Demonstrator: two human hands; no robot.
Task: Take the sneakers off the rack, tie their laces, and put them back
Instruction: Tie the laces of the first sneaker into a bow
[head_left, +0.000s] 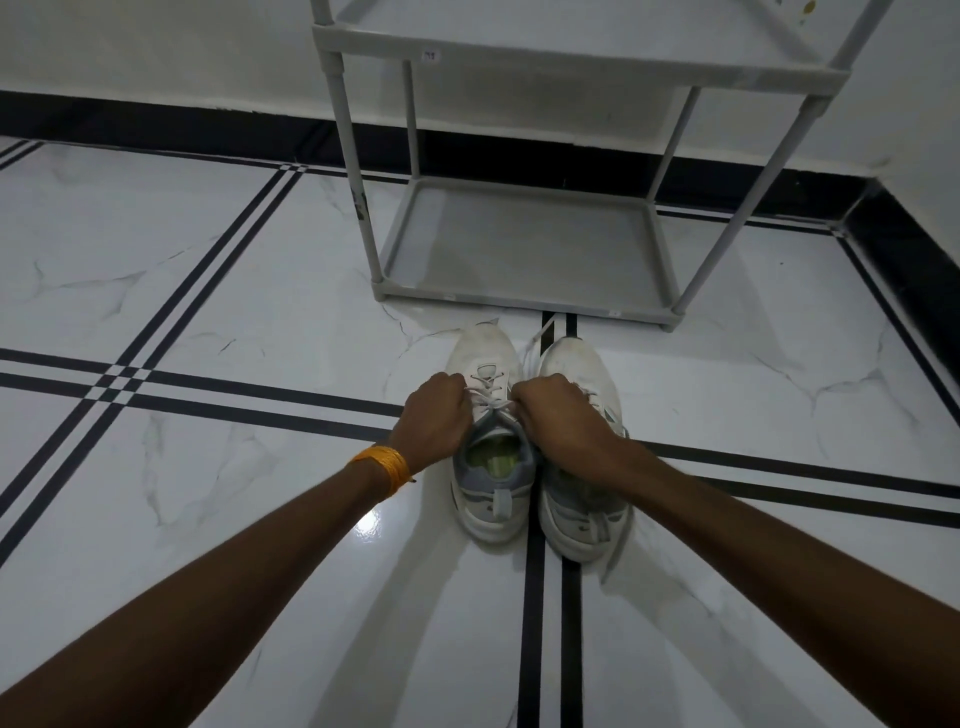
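Both hands, the left hand (434, 410) and right hand (558, 415), are closed on the laces (491, 400) of the left sneaker (491, 441), apparently pulled apart for tightening, while the right sneaker (582, 499) is stood beside it on the floor (208, 312) before the rack (524, 244).

Pair of white fabric sneakers (535, 447): grey heel panels, green insoles. Plastic shelf rack (524, 244): pale grey. Glossy marble floor tiles (208, 291): white, grey-veined, black double stripes. Wrist thread band (382, 464): orange.
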